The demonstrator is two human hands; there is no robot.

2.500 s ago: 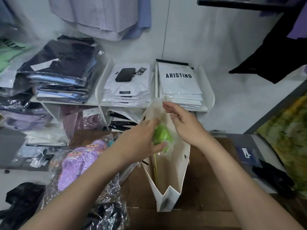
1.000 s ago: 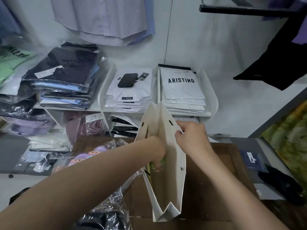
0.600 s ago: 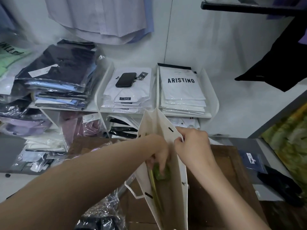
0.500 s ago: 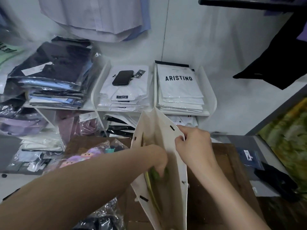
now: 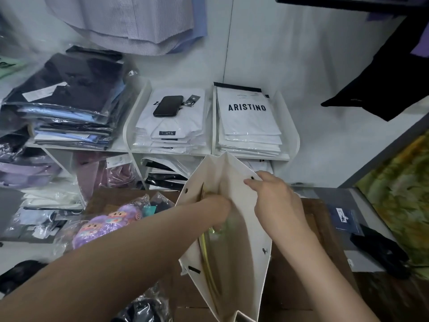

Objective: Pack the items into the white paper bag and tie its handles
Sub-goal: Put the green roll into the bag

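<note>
One white paper bag point(image 5: 246, 231) | right hand point(image 5: 276, 203) fingers pinch rim | left hand point(image 5: 217, 205) inside, fingers unclear

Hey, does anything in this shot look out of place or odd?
One thing: a black phone lies on the stack of packaged white shirts on the shelf, among stock it doesn't belong with. Nothing looks spilled or torn.

Soft, even light (edges bowed), perhaps motion-blurred.
</note>
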